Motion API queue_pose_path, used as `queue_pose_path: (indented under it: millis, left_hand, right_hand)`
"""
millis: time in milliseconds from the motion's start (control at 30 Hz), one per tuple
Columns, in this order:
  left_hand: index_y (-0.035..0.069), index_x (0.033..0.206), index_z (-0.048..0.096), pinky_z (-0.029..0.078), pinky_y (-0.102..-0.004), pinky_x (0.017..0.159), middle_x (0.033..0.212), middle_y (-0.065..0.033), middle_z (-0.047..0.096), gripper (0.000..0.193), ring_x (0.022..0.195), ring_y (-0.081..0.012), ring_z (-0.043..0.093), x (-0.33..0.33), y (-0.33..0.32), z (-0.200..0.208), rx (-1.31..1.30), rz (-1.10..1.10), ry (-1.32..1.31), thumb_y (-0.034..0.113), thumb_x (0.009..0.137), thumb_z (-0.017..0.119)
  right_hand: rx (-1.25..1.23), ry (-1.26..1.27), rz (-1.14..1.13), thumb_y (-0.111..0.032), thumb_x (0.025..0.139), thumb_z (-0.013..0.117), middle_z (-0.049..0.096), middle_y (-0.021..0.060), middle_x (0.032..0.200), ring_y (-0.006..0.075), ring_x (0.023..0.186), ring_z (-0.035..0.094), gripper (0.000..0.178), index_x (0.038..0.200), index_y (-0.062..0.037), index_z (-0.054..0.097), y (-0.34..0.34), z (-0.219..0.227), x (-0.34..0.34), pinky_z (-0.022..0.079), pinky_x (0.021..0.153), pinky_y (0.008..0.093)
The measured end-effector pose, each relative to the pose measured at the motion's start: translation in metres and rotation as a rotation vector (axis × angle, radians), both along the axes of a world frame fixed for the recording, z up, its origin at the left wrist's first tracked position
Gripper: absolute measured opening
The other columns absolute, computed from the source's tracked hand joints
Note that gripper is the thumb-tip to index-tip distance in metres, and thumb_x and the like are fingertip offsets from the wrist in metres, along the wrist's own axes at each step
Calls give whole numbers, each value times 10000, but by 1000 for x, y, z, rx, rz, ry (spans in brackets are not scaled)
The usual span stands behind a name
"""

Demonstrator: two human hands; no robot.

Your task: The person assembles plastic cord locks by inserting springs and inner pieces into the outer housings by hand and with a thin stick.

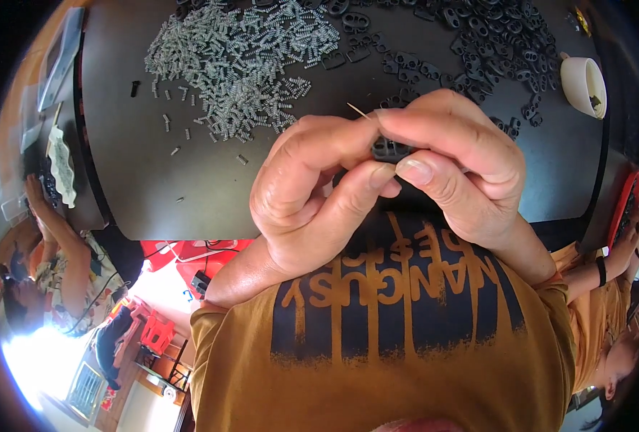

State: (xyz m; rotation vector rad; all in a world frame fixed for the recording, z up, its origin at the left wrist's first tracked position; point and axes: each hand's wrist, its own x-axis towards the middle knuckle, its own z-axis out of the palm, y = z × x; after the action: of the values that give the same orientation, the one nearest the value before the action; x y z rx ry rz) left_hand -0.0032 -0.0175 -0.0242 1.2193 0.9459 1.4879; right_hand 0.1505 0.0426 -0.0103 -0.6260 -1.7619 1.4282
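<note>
a small black part is clamped by the left hand and the right hand over the near side of the counter; it is best steadied at its edges, while the thin stick, jutting out far-left of it, is guided gently, never forced.

From above the near edge of the counter, the left fisheye camera is looking steeply down, sitting close over the hands, taking in the wearer's shirt on the counter's near side and bending the counter's outline.
</note>
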Motion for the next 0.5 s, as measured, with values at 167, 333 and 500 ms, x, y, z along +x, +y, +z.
queue_pose_path:
  millis: [167,333,500]
  left_hand:
    - [-42,1044,502,484,-185,555,896,-109,493,286,662,-113,569,-1,1,-1,67,34,55,-87,767,557]
    - [-41,1074,481,477,-195,595,930,-114,478,343,685,-118,557,-6,7,-2,91,-13,9,-119,746,549]
    - [-36,1050,489,451,-194,629,935,-104,491,254,705,-117,545,-14,16,12,34,-145,3,-80,801,463]
  right_hand:
    - [63,73,-6,-73,796,563,564,110,847,118,690,509,253,1022,40,572,0,-5,-4,405,580,201]
    - [104,45,-11,-44,779,574,557,106,866,104,668,494,265,1034,30,569,5,3,-5,388,552,192]
    - [79,157,-69,2,723,628,559,90,810,177,687,542,340,1058,-11,569,3,8,-5,436,582,254]
